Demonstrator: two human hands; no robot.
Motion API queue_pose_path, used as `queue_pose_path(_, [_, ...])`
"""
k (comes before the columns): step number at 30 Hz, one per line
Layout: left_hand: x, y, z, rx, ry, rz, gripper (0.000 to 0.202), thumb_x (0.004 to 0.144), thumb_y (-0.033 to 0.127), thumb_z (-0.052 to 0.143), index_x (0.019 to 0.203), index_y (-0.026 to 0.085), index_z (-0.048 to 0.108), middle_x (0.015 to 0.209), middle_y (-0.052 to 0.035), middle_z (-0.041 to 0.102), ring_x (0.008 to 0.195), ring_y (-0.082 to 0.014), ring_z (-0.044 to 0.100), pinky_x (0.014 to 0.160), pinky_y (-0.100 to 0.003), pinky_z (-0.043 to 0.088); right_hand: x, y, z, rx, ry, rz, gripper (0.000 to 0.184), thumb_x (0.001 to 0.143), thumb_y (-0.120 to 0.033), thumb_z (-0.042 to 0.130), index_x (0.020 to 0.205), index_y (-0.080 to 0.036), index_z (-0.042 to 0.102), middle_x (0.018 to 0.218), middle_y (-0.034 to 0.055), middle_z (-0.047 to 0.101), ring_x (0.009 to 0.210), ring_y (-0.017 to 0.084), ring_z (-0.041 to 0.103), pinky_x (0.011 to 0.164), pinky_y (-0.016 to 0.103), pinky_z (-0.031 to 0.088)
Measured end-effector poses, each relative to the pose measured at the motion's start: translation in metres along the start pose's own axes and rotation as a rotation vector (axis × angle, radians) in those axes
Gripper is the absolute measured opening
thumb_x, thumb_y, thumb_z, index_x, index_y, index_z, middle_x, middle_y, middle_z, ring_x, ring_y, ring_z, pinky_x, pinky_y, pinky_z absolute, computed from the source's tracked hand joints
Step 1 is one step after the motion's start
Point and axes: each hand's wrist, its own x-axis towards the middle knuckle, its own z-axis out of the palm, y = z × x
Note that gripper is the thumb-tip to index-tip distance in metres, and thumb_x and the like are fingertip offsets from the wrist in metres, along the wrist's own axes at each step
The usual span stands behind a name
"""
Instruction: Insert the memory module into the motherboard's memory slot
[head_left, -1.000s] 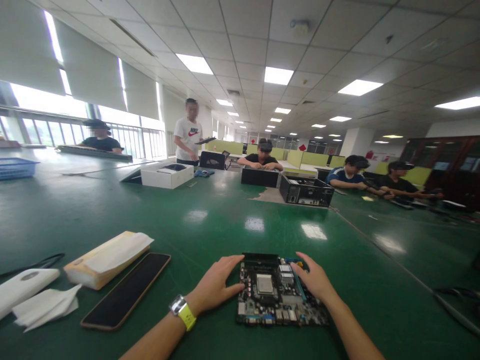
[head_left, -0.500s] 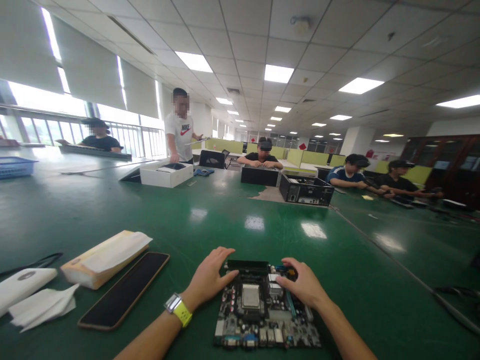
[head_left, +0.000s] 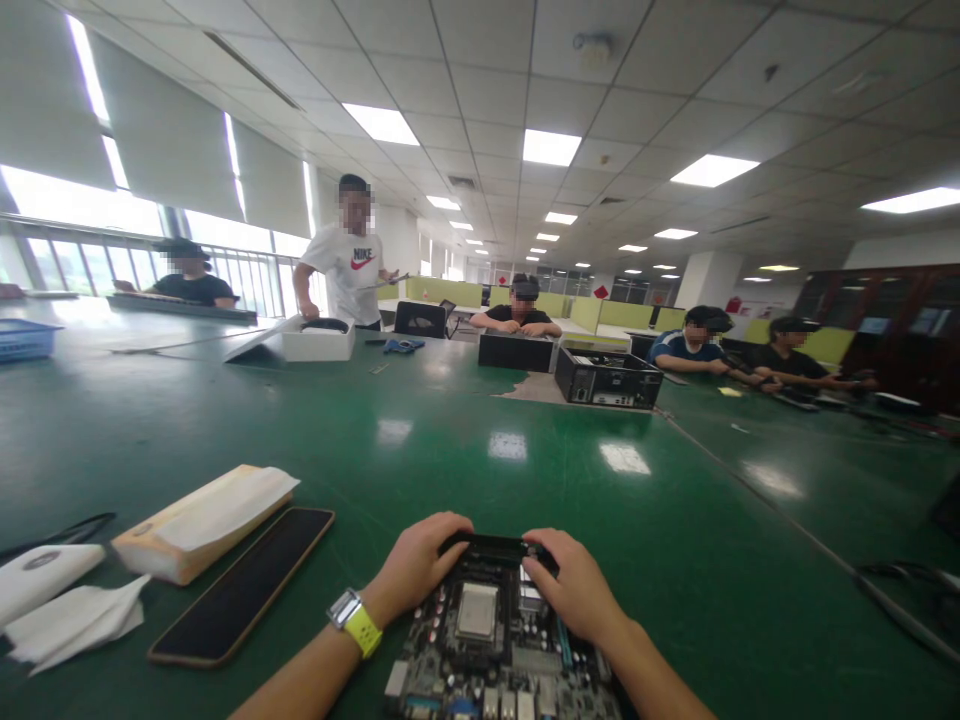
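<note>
A motherboard (head_left: 510, 655) lies in front of me, its port side nearest and cut off by the bottom of the view. A square silver processor (head_left: 478, 612) sits on it. Along the far edge runs a dark strip (head_left: 496, 546), which looks like a memory module in its slot. My left hand (head_left: 424, 565), with a watch on its wrist, closes round the far left corner of the board, at one end of that strip. At the strip's other end my right hand (head_left: 574, 580) curls its fingers over the far edge, thumb on the near side. The fingertips are partly hidden.
Left on the green table (head_left: 420, 480) are a phone (head_left: 244, 585), a tissue pack (head_left: 202, 520), crumpled tissue (head_left: 79, 625) and a white device (head_left: 45, 580). An opened computer case (head_left: 609, 378) and a white box (head_left: 319, 342) stand farther off, with several people around.
The motherboard has shifted toward me and slightly left. My right hand has moved left to the dark strip, and both hands have closed on the far edge. A standing person has drawn an arm back.
</note>
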Motion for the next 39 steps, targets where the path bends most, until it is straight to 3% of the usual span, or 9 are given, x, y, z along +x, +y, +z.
queue_pose_path(7, [0.000,-0.003,0.002,0.015,0.034,-0.011,0.013,0.087,0.021,0.052,0.092,0.022,0.064,0.090,-0.0010,0.068,0.084,-0.0173,0.062,0.078,-0.026,0.047,0.001,-0.003,-0.006,-0.006,-0.090,-0.065,0.037,0.089,-0.032,0.046,0.123,-0.025,0.057,0.123,0.0035,0.061,0.113,0.020,0.052,0.098,0.034,0.037])
queue_pose_path(13, [0.001,0.001,0.002,-0.026,0.094,-0.006,0.019,0.091,0.025,0.046,0.093,0.022,0.064,0.092,-0.0026,0.069,0.086,-0.0169,0.063,0.080,-0.026,0.048,0.001,-0.010,-0.010,-0.035,-0.110,-0.052,0.036,0.089,-0.033,0.046,0.122,-0.025,0.059,0.119,0.0042,0.064,0.107,0.021,0.054,0.094,0.034,0.038])
queue_pose_path(20, [0.001,0.002,0.002,-0.009,0.014,0.006,0.022,0.086,0.019,0.052,0.103,0.024,0.064,0.099,-0.0020,0.069,0.092,-0.0184,0.063,0.084,-0.028,0.048,0.002,-0.010,-0.008,-0.078,-0.132,-0.048,0.039,0.091,-0.034,0.043,0.127,-0.026,0.054,0.127,0.0036,0.059,0.114,0.022,0.050,0.098,0.035,0.035])
queue_pose_path(24, [0.002,0.003,0.002,-0.019,-0.001,0.016,0.018,0.086,0.018,0.051,0.093,0.023,0.067,0.092,-0.0014,0.071,0.087,-0.0173,0.064,0.080,-0.026,0.048,0.002,-0.014,-0.006,-0.059,-0.160,-0.077,0.042,0.091,-0.033,0.043,0.131,-0.025,0.050,0.131,0.0030,0.056,0.118,0.021,0.048,0.100,0.034,0.032])
queue_pose_path(32, [0.001,0.002,0.005,-0.033,-0.002,0.003,0.012,0.082,0.020,0.058,0.090,0.022,0.067,0.091,-0.0008,0.070,0.087,-0.0175,0.062,0.081,-0.027,0.047,0.006,-0.024,0.003,-0.093,-0.101,0.006,0.021,0.090,-0.032,0.047,0.096,-0.025,0.066,0.100,0.0001,0.068,0.097,0.019,0.055,0.086,0.030,0.037])
queue_pose_path(39, [0.002,0.001,0.004,-0.017,-0.015,0.002,0.013,0.085,0.025,0.057,0.090,0.022,0.067,0.088,-0.0022,0.068,0.086,-0.0189,0.060,0.080,-0.030,0.047,0.007,-0.022,0.008,-0.095,-0.057,0.020,0.026,0.093,-0.030,0.040,0.096,-0.026,0.066,0.096,0.0000,0.069,0.093,0.018,0.056,0.083,0.029,0.038])
